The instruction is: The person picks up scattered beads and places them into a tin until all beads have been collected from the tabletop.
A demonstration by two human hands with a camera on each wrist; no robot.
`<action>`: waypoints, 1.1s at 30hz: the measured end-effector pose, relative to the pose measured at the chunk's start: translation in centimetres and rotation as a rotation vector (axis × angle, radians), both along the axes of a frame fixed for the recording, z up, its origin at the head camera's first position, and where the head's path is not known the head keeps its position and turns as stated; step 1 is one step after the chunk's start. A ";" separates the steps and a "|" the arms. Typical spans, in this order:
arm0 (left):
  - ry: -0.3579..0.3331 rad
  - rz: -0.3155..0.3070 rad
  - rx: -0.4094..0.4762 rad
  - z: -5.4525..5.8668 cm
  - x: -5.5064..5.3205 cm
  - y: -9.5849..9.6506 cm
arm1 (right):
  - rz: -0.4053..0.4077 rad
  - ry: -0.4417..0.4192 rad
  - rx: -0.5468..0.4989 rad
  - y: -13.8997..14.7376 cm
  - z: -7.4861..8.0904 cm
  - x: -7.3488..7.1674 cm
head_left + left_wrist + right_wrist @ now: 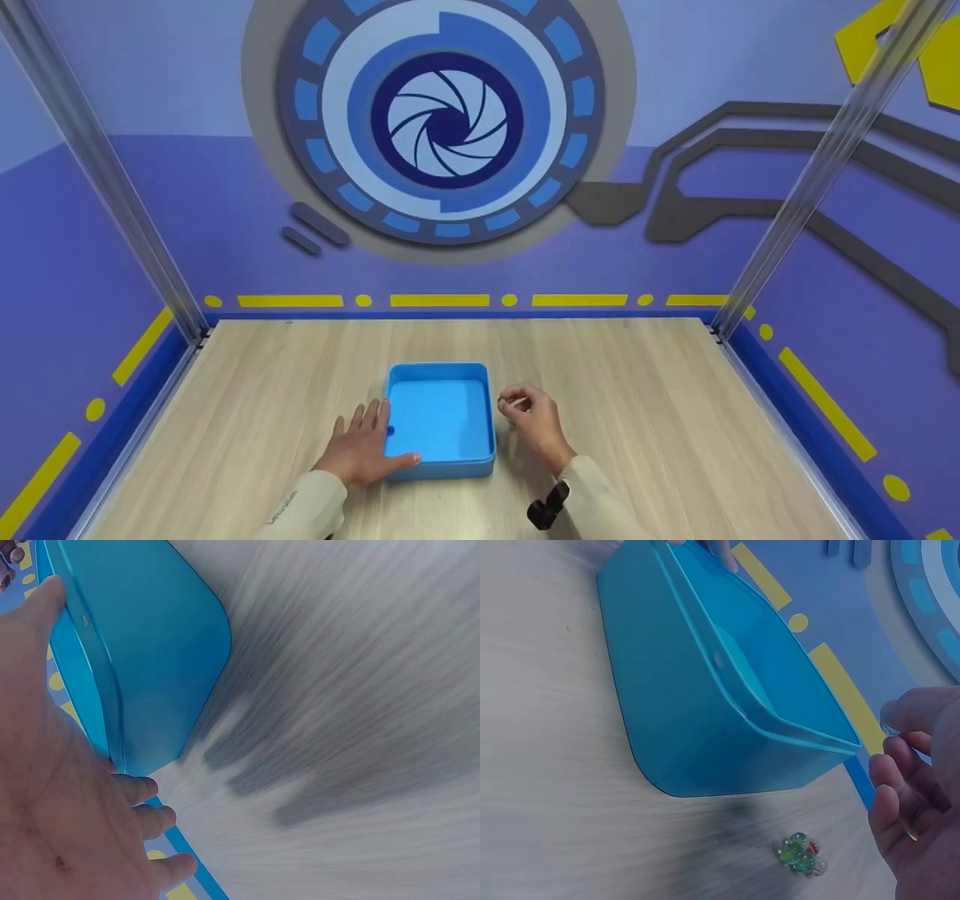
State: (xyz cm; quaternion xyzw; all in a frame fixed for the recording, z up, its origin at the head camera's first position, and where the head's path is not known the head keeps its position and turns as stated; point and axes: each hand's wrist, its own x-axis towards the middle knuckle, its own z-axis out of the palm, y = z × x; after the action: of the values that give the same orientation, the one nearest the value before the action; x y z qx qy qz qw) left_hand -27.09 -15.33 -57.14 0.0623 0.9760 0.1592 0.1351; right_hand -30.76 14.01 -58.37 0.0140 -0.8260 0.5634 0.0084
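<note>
A light blue square box [441, 420] with no lid stands on the wooden table. My left hand [365, 444] lies with spread fingers along its left side, the thumb over the front rim. A small dark blue round spot [391, 430] shows at the box's left wall beside those fingers. Right of the box, my right hand [536, 421] pinches a small clear marble [889, 727] between thumb and forefinger, its other fingers curled. Several glass marbles [802, 853], green, clear and one with red, sit in a cluster on the table below this hand.
The pale wooden table [637, 420] extends around the box. Blue and purple printed panels [195, 225] enclose the back and both sides, with metal posts [810, 180] at the corners. A black device [547, 506] is strapped to the right wrist.
</note>
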 end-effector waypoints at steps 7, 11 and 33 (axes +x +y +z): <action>-0.003 0.004 -0.001 0.1 0.0 0.0 | 0.008 -0.005 0.001 -0.2 0.2 0.0; 0.003 0.004 -0.005 0.2 0.1 0.0 | 0.004 0.007 -0.007 -0.3 0.2 0.0; -0.010 0.008 -0.010 0.0 0.0 0.0 | 0.008 0.074 0.003 -1.0 0.1 -0.2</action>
State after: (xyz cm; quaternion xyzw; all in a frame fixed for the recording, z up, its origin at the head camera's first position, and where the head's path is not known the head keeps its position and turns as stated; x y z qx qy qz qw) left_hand -27.06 -15.32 -57.12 0.0569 0.9764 0.1549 0.1395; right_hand -30.95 13.01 -58.28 0.0385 -0.8258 0.5615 0.0368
